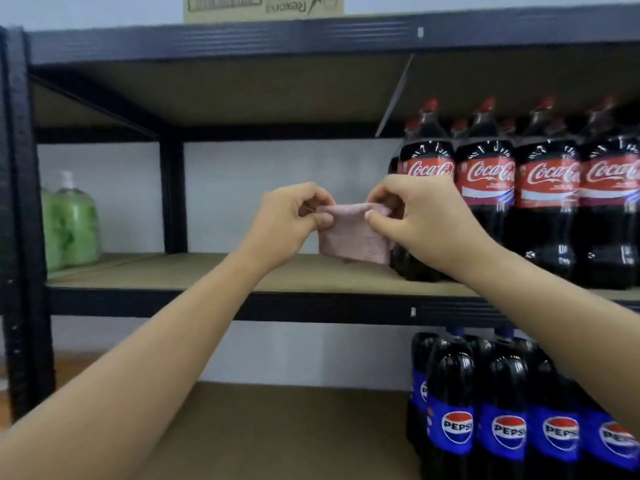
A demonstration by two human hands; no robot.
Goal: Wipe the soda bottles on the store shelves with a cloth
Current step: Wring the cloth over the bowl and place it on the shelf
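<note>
Two bare forearms raised toward a dark metal rack (20, 202) with brown shelf boards. Left hand (291, 220) and right hand (419, 216) level with each other before the middle shelf (207, 275), each pinching one upper corner of a small pink cloth (353, 237) between thumb and curled fingers. Cloth stretched flat between the two hands, lower edge hanging free just above the shelf board, right edge just beside the leftmost cola bottle (424, 188).

Cola bottles (547, 202), red caps and red labels, upright in a row on the right part of the middle shelf, more bottles behind the front row. Right hand in front of the lower label of the leftmost bottle; contact between hand and bottle not discernible.

Pepsi bottles (502, 410), blue labels, dark contents, upright on the right part of the lower shelf (277, 427), directly below the cola row.

Green pump bottles (74, 230), white pump heads, at the far left of the middle shelf, well apart from the hands.

Cardboard box (263, 8), printed lettering upside down, on the top shelf (311, 36) at the upper edge of the view. Pale wall (277, 188) behind the rack.
</note>
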